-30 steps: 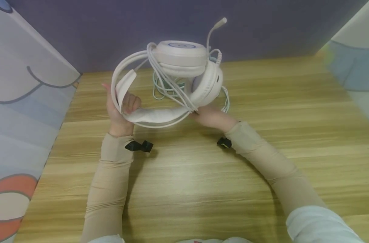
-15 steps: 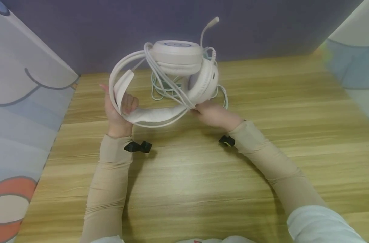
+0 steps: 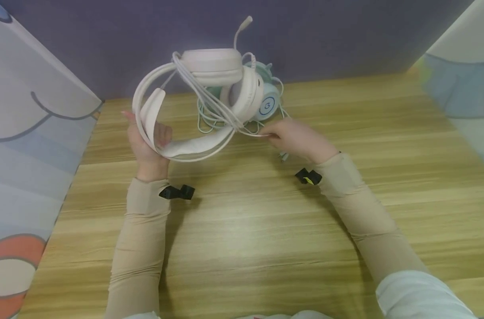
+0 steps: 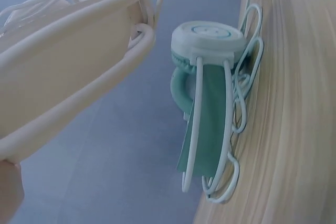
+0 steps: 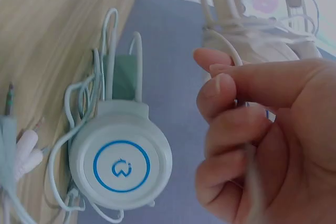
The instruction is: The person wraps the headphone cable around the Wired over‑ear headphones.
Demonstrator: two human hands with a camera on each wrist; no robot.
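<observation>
My left hand [image 3: 148,144] grips the headband [image 3: 186,150] of a white headset [image 3: 212,66] and holds it above the wooden table [image 3: 266,230]; in the left wrist view the headband [image 4: 68,77] fills the upper left. Its microphone boom [image 3: 242,27] points up. My right hand [image 3: 295,137] pinches the headset's thin white cable [image 3: 246,131], seen close as the cable [image 5: 239,64] between thumb and fingers [image 5: 236,90]. Behind it a mint-green headset [image 3: 267,105] lies on the table, its white ear cup [image 5: 121,166] bearing a blue ring, with the green headband [image 4: 205,124] and loose cord around it.
A purple wall [image 3: 325,35] closes the back of the table, and cartoon-printed panels [image 3: 22,133] stand at both sides. Audio jack plugs [image 5: 13,129] lie on the wood beside the mint headset. Black wrist mounts [image 3: 176,192] sit on both sleeves.
The left hand carried the white headset left and farther back. The right hand slid right along the cable, drawing it out, and the mint headset's ringed ear cup came into sight.
</observation>
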